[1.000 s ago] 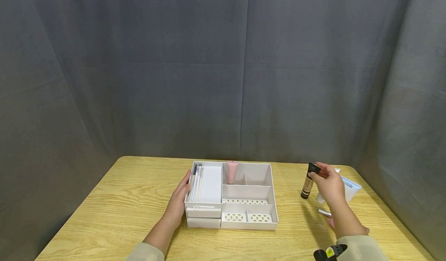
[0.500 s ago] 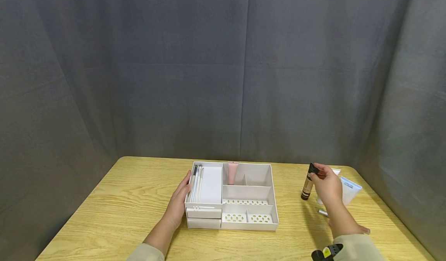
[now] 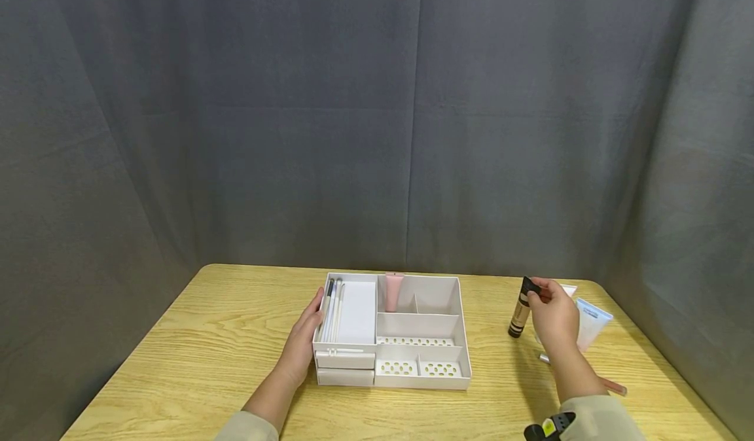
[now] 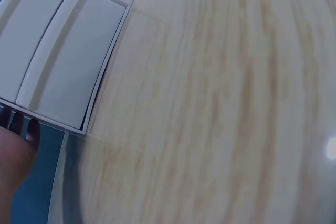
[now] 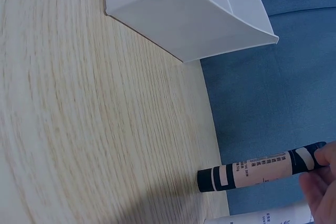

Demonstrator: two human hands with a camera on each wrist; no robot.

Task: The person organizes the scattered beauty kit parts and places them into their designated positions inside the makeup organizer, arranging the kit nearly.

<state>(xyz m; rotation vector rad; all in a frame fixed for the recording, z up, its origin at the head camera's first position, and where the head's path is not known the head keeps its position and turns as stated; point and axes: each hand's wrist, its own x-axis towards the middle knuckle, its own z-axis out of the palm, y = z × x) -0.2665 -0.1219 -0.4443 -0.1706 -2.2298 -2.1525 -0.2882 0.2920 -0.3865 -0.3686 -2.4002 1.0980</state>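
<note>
In the head view, a white divided cosmetics organizer stands on the wooden table. Against its left side rests my left hand, with the fingers extended along the wall; the left wrist view has several fingertips at the organizer's edge. To the right of the organizer, my right hand pinches the black flat end of a beige-and-black cosmetic tube between thumb and fingers. The tube leans slightly, cap down, at or just over the tabletop; whether it touches is unclear. Its printed label shows in the right wrist view.
Slim brushes lie in the organizer's left tray, and a pink tube stands in a back compartment. Beyond my right hand lies a white-and-blue tube. A reddish stick and a silver-ended item are partly hidden by my arm.
My right wrist and forearm have shifted slightly left, uncovering more of the reddish stick. The held tube has barely moved. My left hand and the organizer stay put.
</note>
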